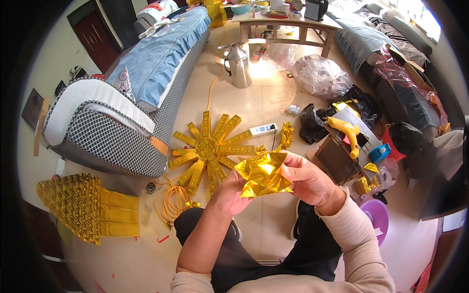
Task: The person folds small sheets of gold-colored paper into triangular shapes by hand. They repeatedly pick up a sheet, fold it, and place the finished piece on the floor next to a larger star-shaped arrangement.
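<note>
A crumpled, folded piece of shiny gold foil paper (263,172) is held up above the floor between my two hands. My left hand (230,193) grips its left edge, the fingertips partly hidden behind the foil. On the right side, my right hand (309,179) pinches it between thumb and fingers. Just beyond lies a sunburst of gold paper strips (206,149) around a round centre. Small folded gold pieces (287,134) rest on the floor to its right.
A gold paper construction (69,205) stands at left, near a coiled orange cord (170,203). A power strip (262,130) lies ahead. At right are a yellow glue gun (344,129), a blue tape dispenser (380,152) and a purple basin (377,214). A metal jug (239,67) stands farther off.
</note>
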Demonstrator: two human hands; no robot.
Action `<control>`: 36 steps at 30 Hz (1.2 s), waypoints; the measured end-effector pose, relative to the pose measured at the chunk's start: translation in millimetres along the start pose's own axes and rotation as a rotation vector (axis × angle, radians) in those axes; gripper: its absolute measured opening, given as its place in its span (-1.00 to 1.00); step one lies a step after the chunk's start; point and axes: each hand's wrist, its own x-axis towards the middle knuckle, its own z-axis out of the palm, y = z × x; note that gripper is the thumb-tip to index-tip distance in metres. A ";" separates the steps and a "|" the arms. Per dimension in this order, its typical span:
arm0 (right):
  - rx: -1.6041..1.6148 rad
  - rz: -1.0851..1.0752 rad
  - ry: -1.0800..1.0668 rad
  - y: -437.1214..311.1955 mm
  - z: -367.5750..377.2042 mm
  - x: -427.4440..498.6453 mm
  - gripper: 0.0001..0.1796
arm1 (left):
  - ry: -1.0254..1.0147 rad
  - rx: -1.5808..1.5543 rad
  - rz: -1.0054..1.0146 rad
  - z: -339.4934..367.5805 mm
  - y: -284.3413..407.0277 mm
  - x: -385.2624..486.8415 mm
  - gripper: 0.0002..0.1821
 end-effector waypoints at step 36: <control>-0.164 -0.332 -0.177 12.7 38.7 -18.5 -0.87 | -0.292 0.072 0.209 -11.0 -10.4 15.9 -0.76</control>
